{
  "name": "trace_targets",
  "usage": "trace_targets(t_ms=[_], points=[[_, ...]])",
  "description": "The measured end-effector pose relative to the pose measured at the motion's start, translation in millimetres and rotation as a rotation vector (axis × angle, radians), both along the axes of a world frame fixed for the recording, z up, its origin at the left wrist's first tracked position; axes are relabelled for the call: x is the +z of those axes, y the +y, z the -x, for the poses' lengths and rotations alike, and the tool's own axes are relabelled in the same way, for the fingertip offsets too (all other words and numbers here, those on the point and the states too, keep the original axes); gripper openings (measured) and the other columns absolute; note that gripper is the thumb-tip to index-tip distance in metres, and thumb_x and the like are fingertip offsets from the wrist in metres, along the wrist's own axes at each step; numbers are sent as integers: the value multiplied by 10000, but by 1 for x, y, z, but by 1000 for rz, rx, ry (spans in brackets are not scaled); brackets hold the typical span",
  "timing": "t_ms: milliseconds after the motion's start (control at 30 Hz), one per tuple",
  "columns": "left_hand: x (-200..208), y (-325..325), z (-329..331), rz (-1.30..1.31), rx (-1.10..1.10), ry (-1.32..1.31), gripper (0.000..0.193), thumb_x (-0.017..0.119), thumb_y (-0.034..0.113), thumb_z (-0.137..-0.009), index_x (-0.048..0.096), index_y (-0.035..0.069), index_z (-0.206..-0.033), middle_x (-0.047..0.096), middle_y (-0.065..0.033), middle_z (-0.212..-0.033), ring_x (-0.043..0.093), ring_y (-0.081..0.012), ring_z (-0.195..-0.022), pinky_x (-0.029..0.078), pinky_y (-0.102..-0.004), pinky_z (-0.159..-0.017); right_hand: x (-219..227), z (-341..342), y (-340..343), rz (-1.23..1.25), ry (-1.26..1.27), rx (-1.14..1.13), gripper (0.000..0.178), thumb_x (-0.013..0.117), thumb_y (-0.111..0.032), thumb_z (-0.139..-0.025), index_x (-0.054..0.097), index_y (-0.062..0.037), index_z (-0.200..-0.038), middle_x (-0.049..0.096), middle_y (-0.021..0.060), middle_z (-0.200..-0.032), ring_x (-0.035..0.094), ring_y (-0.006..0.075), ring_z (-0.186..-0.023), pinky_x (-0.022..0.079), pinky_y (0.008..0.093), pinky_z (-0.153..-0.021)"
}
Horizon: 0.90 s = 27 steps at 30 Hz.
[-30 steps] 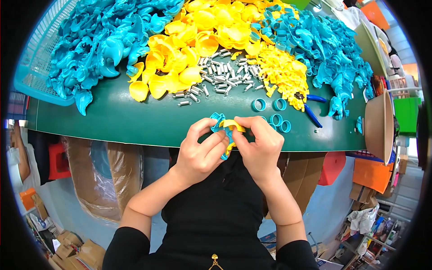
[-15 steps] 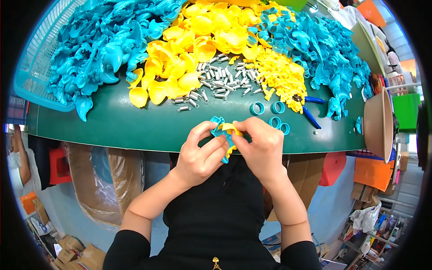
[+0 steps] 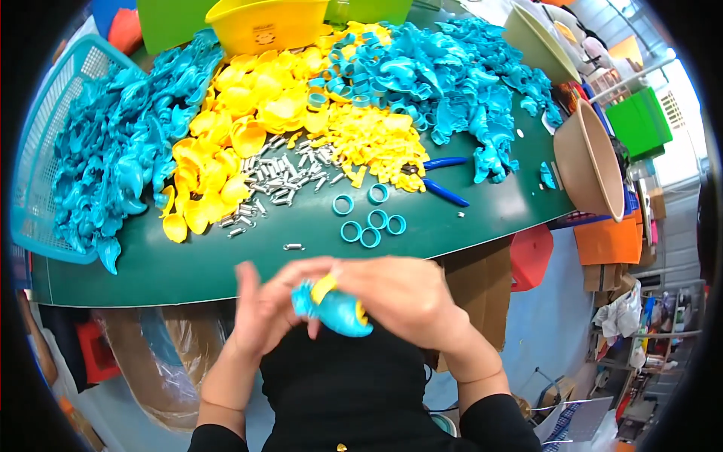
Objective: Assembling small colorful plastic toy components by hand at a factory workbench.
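Note:
A hollow teal plastic toy part [image 3: 343, 313] with a yellow plastic piece [image 3: 324, 288] on it hangs just off the table's near edge. My right hand [image 3: 407, 297] curls over the part from the right and grips it, with its fingertips partly hidden. To the left, my left hand [image 3: 263, 313] has its thumb raised and its fingers stretched behind the part, open. Beyond the hands lie several teal rings [image 3: 370, 237], and a single metal spring [image 3: 294, 246] sits close to the edge.
On the green table [image 3: 173, 279] are heaps of teal parts [image 3: 113, 158], yellow shells [image 3: 218, 166], metal springs [image 3: 282, 177] and small yellow pieces [image 3: 380, 143]. Blue-handled pliers [image 3: 446, 193] lie beside them. A teal basket [image 3: 45, 188] stands left, a tan basin [image 3: 591, 162] right, a yellow bin [image 3: 263, 26] behind.
The view has tilted and shifted. My left thumb and fingers have spread away from the teal part. The part has turned, showing its rounded outside, and my right hand now covers more of it.

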<state>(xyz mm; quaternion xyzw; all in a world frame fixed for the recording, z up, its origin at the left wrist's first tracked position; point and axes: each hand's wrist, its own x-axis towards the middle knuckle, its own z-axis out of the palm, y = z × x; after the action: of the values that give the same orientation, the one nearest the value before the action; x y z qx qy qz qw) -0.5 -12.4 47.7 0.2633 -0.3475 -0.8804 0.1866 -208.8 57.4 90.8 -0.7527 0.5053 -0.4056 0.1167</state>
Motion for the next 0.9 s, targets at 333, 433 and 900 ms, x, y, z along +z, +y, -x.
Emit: trace_targets(t_ms=[333, 433, 900], points=[[-35, 21, 22, -421, -66, 395, 486, 496, 313, -1035, 424, -3, -1398, 477, -332, -1372, 653, -449, -1058, 590, -467, -847, -47, 149, -77, 89, 271, -827, 249, 729, -185, -867, 726, -48, -1075, 747, 106, -941, 719, 272, -834, 547, 360, -730], [-37, 23, 27, -444, -68, 484, 498, 621, 213, -979, 427, 76, -1417, 378, -264, -1495, 550, -472, -1232, 512, -484, -995, -47, 142, -106, -146, 488, -991, 403, 776, -243, -819, 683, -82, -1177, 743, 109, -956, 713, 293, -837, 552, 388, -767], [-33, 16, 33, -270, 34, 389, 956, 798, 130, -710, 292, -15, -1508, 501, -180, -1409, 629, -373, -1147, 503, -461, -999, -43, 82, 30, -359, 10, -618, 631, 788, -75, -786, 521, -15, -1354, 557, 127, -1191, 545, 252, -1109, 432, 356, -976]])
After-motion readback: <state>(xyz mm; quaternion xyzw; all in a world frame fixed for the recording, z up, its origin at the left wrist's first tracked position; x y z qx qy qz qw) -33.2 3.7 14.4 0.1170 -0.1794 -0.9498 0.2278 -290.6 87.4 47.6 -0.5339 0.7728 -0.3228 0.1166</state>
